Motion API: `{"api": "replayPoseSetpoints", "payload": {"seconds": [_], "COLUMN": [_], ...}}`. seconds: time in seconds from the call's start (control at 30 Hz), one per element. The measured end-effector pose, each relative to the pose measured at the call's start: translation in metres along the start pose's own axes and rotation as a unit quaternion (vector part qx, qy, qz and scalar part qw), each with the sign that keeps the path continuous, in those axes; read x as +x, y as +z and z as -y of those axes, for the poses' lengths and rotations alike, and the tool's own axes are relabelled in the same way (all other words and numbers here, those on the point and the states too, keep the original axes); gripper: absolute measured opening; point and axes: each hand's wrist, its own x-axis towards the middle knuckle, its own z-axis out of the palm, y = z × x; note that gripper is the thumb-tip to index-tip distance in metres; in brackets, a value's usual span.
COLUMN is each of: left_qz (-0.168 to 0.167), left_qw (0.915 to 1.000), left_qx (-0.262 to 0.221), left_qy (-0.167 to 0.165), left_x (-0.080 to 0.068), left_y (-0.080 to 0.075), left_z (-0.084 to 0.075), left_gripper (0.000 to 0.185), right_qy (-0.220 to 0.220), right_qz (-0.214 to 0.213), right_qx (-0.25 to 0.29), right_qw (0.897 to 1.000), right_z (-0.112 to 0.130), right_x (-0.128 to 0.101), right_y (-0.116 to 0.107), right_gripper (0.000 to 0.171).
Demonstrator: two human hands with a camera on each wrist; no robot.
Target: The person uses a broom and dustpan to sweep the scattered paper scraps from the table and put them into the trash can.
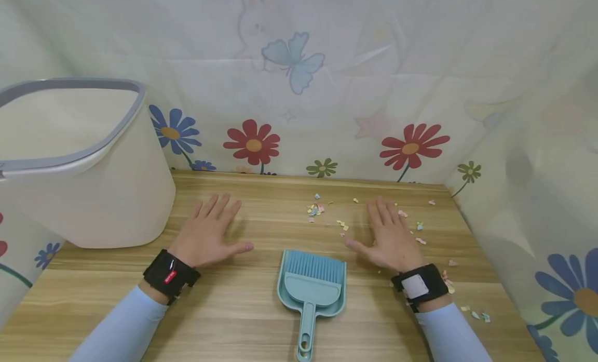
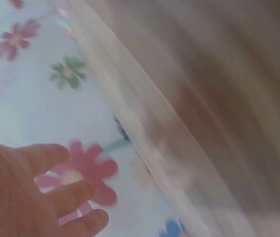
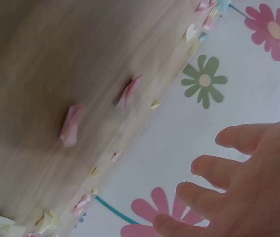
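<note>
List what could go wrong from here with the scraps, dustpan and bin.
1. Scatter: loose paper scraps lie on both sides of the right hand; sliding it could spread them, perhaps over the right edge of the wooden tabletop.
2. Snag: the brush sits nested in the dustpan, so a grab for one might bring both.
3. Knock: the white bin stands close to the left hand; a wide swing could bump it.

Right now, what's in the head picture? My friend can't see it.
A left hand and right hand are spread over a wooden table. Between them, a blue brush lies in a dustpan. Coloured scraps lie around the right; a white bin stands beside the left.
</note>
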Motion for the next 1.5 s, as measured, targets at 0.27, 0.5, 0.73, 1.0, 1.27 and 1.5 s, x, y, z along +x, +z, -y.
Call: {"api": "replayPoseSetpoints", "payload": {"seconds": [0.27, 0.5, 0.73, 1.0, 1.27, 1.5], "left_qz": [-0.003, 0.148, 0.281, 0.341, 0.376, 0.379], "left_qw": [0.9805, 0.8473, 0.6712, 0.5569, 0.4937, 0.4454], "left_qx": [-0.195, -0.510, -0.683, -0.753, -0.782, -0.811], "left_qy": [0.029, -0.014, -0.058, -0.082, -0.059, -0.014], "left_x": [-0.043, -0.079, -0.098, -0.106, -0.103, -0.105], "left_y": [-0.003, -0.007, 0.007, 0.028, 0.039, 0.044], "left_z": [-0.052, -0.088, -0.111, -0.130, -0.131, -0.134], "left_gripper": [0.072, 0.034, 0.033, 0.041, 0.055, 0.066], "right_qy": [-0.124, -0.269, -0.383, -0.441, -0.466, -0.481], "right_qz": [-0.025, -0.027, -0.029, -0.028, 0.013, 0.056], "right_qx": [0.040, 0.068, 0.076, 0.096, 0.105, 0.109], "right_qw": [0.991, 0.960, 0.920, 0.892, 0.878, 0.868], "right_z": [0.033, 0.073, 0.098, 0.119, 0.127, 0.134], "right_x": [-0.031, -0.068, -0.088, -0.092, -0.088, -0.079], "right_y": [-0.003, -0.006, -0.005, -0.004, -0.009, -0.012], "right_gripper": [0.098, 0.060, 0.037, 0.020, 0.024, 0.023]}}
